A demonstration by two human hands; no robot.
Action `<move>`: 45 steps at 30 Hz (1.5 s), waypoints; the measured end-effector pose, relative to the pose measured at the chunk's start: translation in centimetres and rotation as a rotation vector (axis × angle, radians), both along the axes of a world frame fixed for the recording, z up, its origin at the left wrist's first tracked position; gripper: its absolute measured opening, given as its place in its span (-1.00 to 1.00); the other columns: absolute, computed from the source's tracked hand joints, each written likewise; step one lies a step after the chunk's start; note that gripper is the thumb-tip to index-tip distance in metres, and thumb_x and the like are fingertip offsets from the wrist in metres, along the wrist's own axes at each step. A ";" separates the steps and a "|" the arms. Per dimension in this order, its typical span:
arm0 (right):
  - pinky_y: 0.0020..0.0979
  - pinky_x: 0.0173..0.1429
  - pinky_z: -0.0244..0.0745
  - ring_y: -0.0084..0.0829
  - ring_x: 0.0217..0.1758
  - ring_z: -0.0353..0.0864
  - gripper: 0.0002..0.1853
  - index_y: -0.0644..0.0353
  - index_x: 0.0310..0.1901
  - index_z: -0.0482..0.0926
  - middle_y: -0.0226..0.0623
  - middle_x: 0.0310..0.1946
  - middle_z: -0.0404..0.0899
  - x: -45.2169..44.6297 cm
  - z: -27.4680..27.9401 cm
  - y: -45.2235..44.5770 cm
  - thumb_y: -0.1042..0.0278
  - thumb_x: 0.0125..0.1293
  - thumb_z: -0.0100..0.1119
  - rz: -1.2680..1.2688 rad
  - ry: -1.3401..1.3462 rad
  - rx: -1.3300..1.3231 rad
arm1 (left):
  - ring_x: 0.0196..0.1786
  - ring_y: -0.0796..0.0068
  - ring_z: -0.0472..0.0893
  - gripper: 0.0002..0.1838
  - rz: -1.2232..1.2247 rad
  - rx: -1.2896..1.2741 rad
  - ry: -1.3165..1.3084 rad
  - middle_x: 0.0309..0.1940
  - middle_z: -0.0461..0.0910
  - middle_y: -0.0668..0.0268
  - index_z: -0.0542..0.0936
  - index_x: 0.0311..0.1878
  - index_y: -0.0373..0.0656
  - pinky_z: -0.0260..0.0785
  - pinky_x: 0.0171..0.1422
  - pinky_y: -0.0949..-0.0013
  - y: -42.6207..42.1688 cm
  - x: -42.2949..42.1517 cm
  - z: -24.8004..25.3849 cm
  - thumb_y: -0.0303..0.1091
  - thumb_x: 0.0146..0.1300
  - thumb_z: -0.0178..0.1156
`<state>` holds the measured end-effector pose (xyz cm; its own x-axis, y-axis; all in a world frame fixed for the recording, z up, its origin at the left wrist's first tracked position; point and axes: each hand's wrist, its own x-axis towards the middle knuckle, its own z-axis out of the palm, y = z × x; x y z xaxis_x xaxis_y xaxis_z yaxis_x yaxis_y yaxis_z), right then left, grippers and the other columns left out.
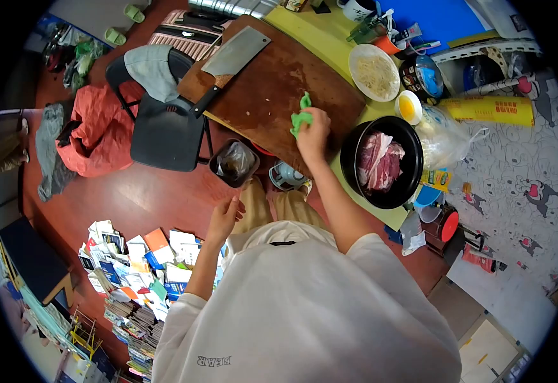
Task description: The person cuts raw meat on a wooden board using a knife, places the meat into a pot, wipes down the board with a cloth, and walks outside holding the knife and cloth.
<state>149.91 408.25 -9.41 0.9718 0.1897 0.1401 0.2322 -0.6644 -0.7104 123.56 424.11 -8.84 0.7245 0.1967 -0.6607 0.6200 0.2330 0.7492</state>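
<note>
My right hand [315, 133] is closed around a bright green cloth [301, 119], pressing it onto the wooden cutting board [272, 92]. Part of the cloth sticks out past the fingers. On the far left of the board lies a cleaver [237, 52], its dark handle reaching over the edge. Small pale bits and wet patches mark the board's surface. My left hand [227, 217] hangs in the air in front of my legs, fingers loosely bent and holding nothing, near a small dark bin [234, 163].
Right of the board, a black pan [349, 163] holds raw meat [381, 161]. Beyond it are a white plate of shredded food [374, 72] and a bowl of egg [408, 108]. A black folding chair [167, 137] stands left; piled books [138, 268] cover floor behind.
</note>
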 end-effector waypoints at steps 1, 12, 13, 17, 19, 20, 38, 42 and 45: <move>-0.12 0.24 0.29 -0.01 0.12 0.41 -0.64 0.26 -0.02 0.47 -0.04 0.02 0.44 0.4 -0.4 -1.0 0.64 0.09 0.12 -0.091 -0.033 0.182 | -0.42 0.59 0.50 -0.57 0.003 0.001 -0.003 -0.45 0.57 0.32 0.55 -0.28 -0.27 0.35 -0.28 0.45 0.0 0.2 0.0 -0.09 0.54 -0.06; 0.08 0.23 0.20 0.05 0.27 0.23 -0.48 0.28 0.20 0.33 -0.04 0.23 0.27 -3.2 -1.3 4.2 0.45 0.19 0.21 -0.150 -0.036 -0.240 | -0.42 0.60 0.48 -0.56 0.026 0.018 0.053 -0.48 0.56 0.35 0.57 -0.33 -0.22 0.35 -0.27 0.45 -0.4 -1.0 0.8 -0.08 0.54 -0.07; 0.08 0.22 0.21 0.05 0.26 0.24 -0.50 0.28 0.18 0.34 -0.04 0.21 0.28 -2.8 -1.2 5.4 0.48 0.19 0.19 -0.121 -0.036 -0.214 | -0.42 0.60 0.48 -0.56 0.023 0.019 0.053 -0.48 0.56 0.35 0.57 -0.33 -0.22 0.35 -0.27 0.45 -0.4 -1.1 0.7 -0.08 0.54 -0.07; -0.05 0.29 0.26 0.03 0.22 0.33 -0.53 0.24 0.13 0.38 0.00 0.09 0.39 0.0 -3.0 7.2 0.43 0.16 0.21 0.026 0.000 0.210 | -0.41 0.58 0.51 -0.58 0.027 0.004 0.046 -0.44 0.58 0.32 0.56 -0.25 -0.26 0.37 -0.28 0.44 -0.5 -1.5 0.4 -0.08 0.53 -0.04; -0.30 0.27 0.32 -0.30 0.17 0.42 -0.57 0.19 0.19 0.37 -0.16 0.10 0.44 1.0 -1.0 5.1 0.35 0.32 0.18 -0.129 0.355 0.555 | -0.41 0.58 0.51 -0.58 0.061 0.006 0.043 -0.44 0.59 0.32 0.56 -0.25 -0.26 0.37 -0.28 0.44 -0.1 -1.9 0.6 -0.08 0.53 -0.04; -0.32 0.27 0.34 -0.33 0.15 0.43 -0.57 0.18 0.23 0.36 -0.17 0.09 0.45 0.7 1.8 3.9 0.35 0.36 0.13 -0.157 0.295 0.570 | -0.41 0.58 0.51 -0.59 0.066 0.012 0.053 -0.44 0.59 0.32 0.56 -0.25 -0.26 0.37 -0.27 0.44 0.1 -2.1 0.7 -0.08 0.53 -0.04; -0.02 0.30 0.23 -0.04 0.26 0.33 -0.53 0.15 0.15 0.46 -0.18 0.18 0.40 -2.6 -1.0 12.4 0.52 0.16 0.25 0.261 -0.165 -0.019 | -0.40 0.59 0.52 -0.63 0.095 0.005 0.077 -0.42 0.59 0.33 0.55 -0.25 -0.23 0.39 -0.24 0.45 -0.6 -3.6 0.0 -0.13 0.53 -0.07; -0.06 0.24 0.27 -0.04 0.15 0.40 -0.57 0.13 0.07 0.50 -0.22 -0.02 0.50 -0.8 -1.5 9.6 0.53 0.11 0.26 0.386 -0.213 -0.017 | -0.37 0.58 0.53 -0.63 0.077 0.009 0.078 -0.42 0.59 0.33 0.55 -0.24 -0.24 0.39 -0.23 0.45 -0.9 -3.2 0.2 -0.14 0.53 -0.07; -0.26 0.14 0.41 -0.31 0.07 0.55 -0.73 0.13 0.10 0.49 -0.37 -0.04 0.61 1.4 -0.8 7.8 0.41 0.39 0.11 -0.057 0.683 0.768 | -0.36 0.57 0.54 -0.66 0.055 0.043 0.065 -0.42 0.59 0.32 0.55 -0.24 -0.26 0.40 -0.23 0.45 -0.8 -2.4 0.4 -0.18 0.51 -0.04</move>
<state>151.31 416.02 -10.23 0.8945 0.2333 -0.3813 -0.3981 0.0277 -0.9169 121.12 423.32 -8.42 0.6680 0.2638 -0.6958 0.6545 0.2368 0.7181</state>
